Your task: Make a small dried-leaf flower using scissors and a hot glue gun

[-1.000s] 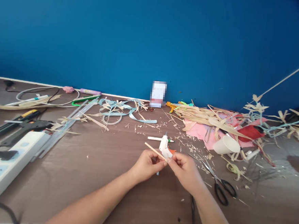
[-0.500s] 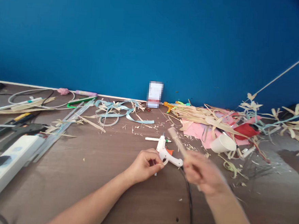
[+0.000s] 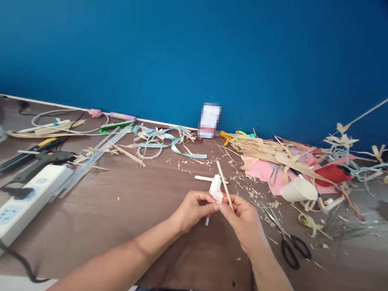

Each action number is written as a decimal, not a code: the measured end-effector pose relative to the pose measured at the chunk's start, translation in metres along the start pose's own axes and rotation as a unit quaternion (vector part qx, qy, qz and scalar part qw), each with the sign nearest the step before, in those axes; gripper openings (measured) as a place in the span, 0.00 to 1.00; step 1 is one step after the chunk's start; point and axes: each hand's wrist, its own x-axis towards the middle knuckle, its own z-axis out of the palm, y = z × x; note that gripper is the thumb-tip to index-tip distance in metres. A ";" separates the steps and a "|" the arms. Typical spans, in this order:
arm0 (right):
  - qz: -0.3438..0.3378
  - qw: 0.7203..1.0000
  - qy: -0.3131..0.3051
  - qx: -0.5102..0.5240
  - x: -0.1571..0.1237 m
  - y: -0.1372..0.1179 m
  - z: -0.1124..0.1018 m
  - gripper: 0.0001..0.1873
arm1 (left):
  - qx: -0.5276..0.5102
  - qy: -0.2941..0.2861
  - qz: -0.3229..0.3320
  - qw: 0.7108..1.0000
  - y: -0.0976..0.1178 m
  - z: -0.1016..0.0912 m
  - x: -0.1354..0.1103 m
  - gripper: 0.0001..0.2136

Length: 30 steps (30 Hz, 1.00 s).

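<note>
My left hand point(image 3: 192, 213) is closed, thumb and forefinger pinching something small and pale that I cannot make out. Fingertip to fingertip with it, my right hand point(image 3: 243, 220) is closed around a flat pale strip point(image 3: 223, 179), which points up and away from me. Its thumb and forefinger also meet at the small pale piece. Just behind the fingers lies a white glue gun point(image 3: 215, 184) on the table, its handle mostly hidden by my right hand. A white pen with a green part point(image 3: 205, 178) lies across behind the gun's nozzle.
Scissors point(image 3: 287, 240) with black handles lie right of my right hand. A paper cup point(image 3: 300, 190), pink sheets and many dried strips point(image 3: 263, 150) spread at the right. On the left are a power strip point(image 3: 23, 209), a dark glue gun point(image 3: 46, 162) and blue ribbon point(image 3: 180, 149).
My right hand has moved left with the strip and now meets my left hand. The scissors, hidden before, now show. The whole view has shifted slightly.
</note>
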 end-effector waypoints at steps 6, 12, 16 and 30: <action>0.008 0.988 -0.004 -0.155 0.006 -0.008 -0.004 0.05 | 0.043 -0.064 0.023 0.997 0.006 -0.003 -0.002 0.11; -0.005 0.962 -0.030 -0.272 0.005 -0.015 -0.008 0.05 | 0.030 -0.050 -0.025 0.998 0.006 -0.005 0.000 0.11; -0.012 0.981 0.020 -0.194 0.006 -0.011 -0.012 0.05 | 0.002 -0.049 -0.050 0.998 0.007 -0.006 0.003 0.11; -0.055 0.994 0.021 -0.095 -0.007 0.002 0.016 0.21 | -0.112 -0.063 -0.062 0.990 0.004 -0.006 0.002 0.09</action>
